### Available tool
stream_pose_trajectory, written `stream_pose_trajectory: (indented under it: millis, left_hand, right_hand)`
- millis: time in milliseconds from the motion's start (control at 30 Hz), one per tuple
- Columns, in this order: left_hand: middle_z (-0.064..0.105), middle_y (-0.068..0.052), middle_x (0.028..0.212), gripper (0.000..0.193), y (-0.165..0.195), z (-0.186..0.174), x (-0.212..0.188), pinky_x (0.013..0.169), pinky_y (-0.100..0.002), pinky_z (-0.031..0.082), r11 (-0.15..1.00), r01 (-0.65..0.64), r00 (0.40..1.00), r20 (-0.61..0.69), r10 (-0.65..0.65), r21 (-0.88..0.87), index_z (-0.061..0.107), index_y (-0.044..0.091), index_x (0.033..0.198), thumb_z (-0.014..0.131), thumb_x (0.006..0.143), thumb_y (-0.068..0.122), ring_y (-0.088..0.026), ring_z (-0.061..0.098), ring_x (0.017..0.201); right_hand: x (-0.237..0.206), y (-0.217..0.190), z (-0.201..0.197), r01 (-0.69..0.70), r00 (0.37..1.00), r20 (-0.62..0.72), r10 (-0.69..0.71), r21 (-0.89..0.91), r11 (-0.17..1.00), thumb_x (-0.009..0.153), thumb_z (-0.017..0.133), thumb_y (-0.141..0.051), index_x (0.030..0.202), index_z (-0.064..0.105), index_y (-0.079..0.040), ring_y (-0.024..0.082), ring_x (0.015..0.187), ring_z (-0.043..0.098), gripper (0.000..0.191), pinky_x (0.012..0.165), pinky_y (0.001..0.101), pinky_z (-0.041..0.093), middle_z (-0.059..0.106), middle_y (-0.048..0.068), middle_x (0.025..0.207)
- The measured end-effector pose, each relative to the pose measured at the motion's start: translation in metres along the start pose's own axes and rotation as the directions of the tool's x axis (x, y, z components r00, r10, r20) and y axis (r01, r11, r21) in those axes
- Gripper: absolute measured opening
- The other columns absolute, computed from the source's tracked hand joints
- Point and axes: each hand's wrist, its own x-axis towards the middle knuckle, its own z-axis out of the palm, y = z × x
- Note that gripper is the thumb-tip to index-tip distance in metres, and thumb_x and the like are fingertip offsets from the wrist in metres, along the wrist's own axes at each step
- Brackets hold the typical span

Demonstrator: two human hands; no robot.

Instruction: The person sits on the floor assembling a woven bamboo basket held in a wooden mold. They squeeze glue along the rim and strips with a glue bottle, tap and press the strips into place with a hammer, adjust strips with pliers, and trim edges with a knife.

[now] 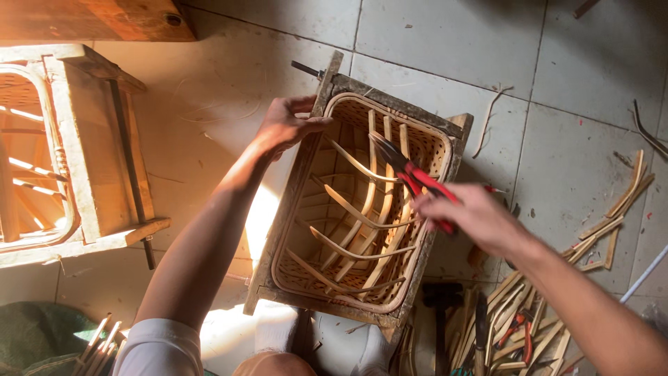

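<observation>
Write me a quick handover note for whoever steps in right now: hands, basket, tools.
Left hand grips the far left edge of the wooden frame around the woven basket.
Right hand holds the red-handled pliers, tips down inside the basket among the bent cane strips.
Done: walls are woven and several strips cross the inside.
Left: strip ends stand loose and untrimmed.
Hammer and spare strips lie on the floor to the right; a second frame sits left.

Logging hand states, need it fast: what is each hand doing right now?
Left hand: closed on the rim of the wooden frame around the woven basket.
Right hand: closed on red-handled pliers, whose tips point into the basket.
</observation>
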Motion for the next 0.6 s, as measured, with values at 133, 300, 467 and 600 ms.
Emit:
stream_pose_trajectory:
  millis: [133,300,467,600]
  left_hand:
    - [0.073,-0.016,0.129,0.065,0.004,-0.004,0.012,0.096,-0.033,0.058,1.000,0.021,0.999,0.035,-0.021,-0.002,0.065,-0.002,0.135,0.087,0.078,0.023,-0.022,0.074,0.110]
    - [0.066,-0.012,0.135,0.072,0.009,-0.015,0.021,0.102,-0.037,0.052,0.972,0.175,0.984,-0.008,-0.176,0.158,0.063,0.007,0.136,0.089,0.072,0.029,-0.025,0.068,0.118]
    - [0.064,-0.016,0.137,0.075,0.009,-0.024,0.024,0.108,-0.039,0.050,0.980,0.111,0.994,0.002,-0.112,0.163,0.062,0.003,0.135,0.092,0.071,0.030,-0.028,0.066,0.125]
    - [0.065,-0.015,0.137,0.074,0.006,-0.027,0.025,0.108,-0.040,0.049,0.975,0.137,0.990,-0.006,-0.138,0.177,0.063,0.005,0.135,0.091,0.071,0.031,-0.027,0.066,0.125]
  right_hand:
    - [0.062,-0.067,-0.001,-0.060,0.998,-0.037,0.056,-0.112,0.992,0.087,0.060,-0.022,0.122,0.075,-0.009,0.014,0.071,0.055,0.040,0.067,0.0362,0.046,0.061,0.004,0.081]
    - [0.092,-0.109,0.004,-0.118,0.993,0.002,0.122,-0.261,0.958,0.088,0.062,-0.028,0.129,0.073,-0.019,0.012,0.066,0.050,0.044,0.063,0.0320,0.041,0.051,0.001,0.073]
    - [0.103,-0.118,0.010,-0.141,0.989,-0.007,0.151,-0.396,0.907,0.084,0.062,-0.031,0.132,0.069,-0.026,0.012,0.065,0.055,0.049,0.061,0.0344,0.044,0.055,0.002,0.072]
    - [0.105,-0.119,0.018,-0.074,0.994,0.034,0.101,-0.460,0.885,0.082,0.058,-0.026,0.135,0.064,-0.025,0.013,0.062,0.054,0.053,0.059,0.0341,0.044,0.056,0.002,0.071]
